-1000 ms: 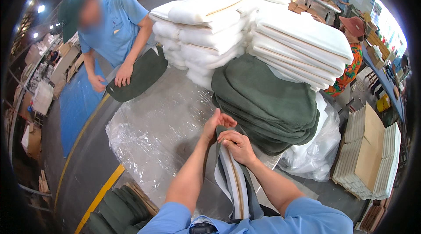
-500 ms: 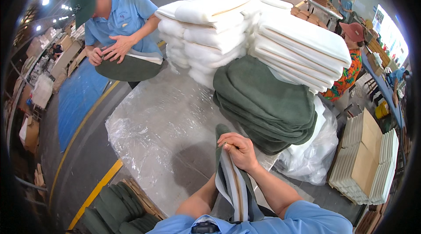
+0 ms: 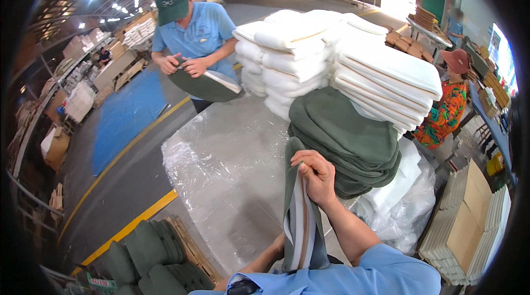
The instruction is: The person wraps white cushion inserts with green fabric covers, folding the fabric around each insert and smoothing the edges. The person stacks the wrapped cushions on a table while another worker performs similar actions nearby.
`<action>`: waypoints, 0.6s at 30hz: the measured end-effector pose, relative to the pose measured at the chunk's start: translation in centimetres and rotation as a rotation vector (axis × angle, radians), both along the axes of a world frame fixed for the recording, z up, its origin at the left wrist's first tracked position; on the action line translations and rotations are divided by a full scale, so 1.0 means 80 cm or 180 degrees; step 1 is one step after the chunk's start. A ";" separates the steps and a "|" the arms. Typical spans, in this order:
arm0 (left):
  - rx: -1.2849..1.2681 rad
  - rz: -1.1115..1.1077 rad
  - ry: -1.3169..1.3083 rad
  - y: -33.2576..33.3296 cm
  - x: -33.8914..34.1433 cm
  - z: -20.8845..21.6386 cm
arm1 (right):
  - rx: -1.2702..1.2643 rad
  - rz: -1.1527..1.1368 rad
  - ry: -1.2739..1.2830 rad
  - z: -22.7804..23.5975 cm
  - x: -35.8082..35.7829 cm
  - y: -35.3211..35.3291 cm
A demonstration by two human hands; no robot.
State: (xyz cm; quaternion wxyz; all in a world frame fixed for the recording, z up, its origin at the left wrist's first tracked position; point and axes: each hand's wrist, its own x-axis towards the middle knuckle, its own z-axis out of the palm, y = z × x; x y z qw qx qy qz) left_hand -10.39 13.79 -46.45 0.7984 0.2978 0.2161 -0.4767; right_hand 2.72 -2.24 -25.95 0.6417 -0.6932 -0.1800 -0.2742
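A white foam cushion in a dark green cover stands on edge against my chest, its open side showing white foam. My right hand grips the cover's top corner. My left hand holds the cushion low down, mostly hidden behind it. Just beyond lies a pile of green covered cushions on the plastic-wrapped table. Stacks of bare white foam cushions rise behind the pile.
A person in a blue shirt and green cap stands across the table holding another green cushion. Another person in an orange patterned top is at the right. Green cushions sit on a pallet lower left. Flat cardboard stacks stand right.
My left hand has dropped from the cushion's top to its lower part. The cushion now stands more upright. The person opposite lifted their green cushion off the table and moved closer.
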 end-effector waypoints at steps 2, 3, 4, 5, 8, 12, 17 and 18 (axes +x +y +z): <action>0.0128 0.0157 0.0019 0.018 -0.029 0.009 | 0.0090 -0.0001 -0.0003 -0.001 0.006 0.003; 0.0217 0.0247 0.0010 0.026 -0.040 0.017 | 0.0125 -0.0062 -0.0083 -0.002 0.013 0.002; 0.0333 0.0369 0.0001 0.037 -0.050 0.021 | 0.0172 -0.0112 -0.0149 -0.002 0.018 0.003; 0.0495 0.0502 -0.0031 0.049 -0.054 0.025 | 0.0277 -0.0145 -0.0095 0.000 0.023 0.001; 0.0857 0.0804 0.0059 0.105 -0.036 0.041 | 0.0732 -0.0219 -0.0119 -0.024 0.037 -0.006; 0.2014 0.1678 -0.0383 0.201 -0.048 0.081 | 0.0792 -0.0180 0.0389 -0.073 0.007 -0.013; 0.2453 0.2123 -0.0994 0.222 -0.090 0.085 | 0.0976 0.0209 0.1674 -0.178 -0.106 -0.060; 0.2813 0.2118 -0.1095 0.226 -0.103 0.075 | 0.1113 0.0352 0.1988 -0.197 -0.126 -0.064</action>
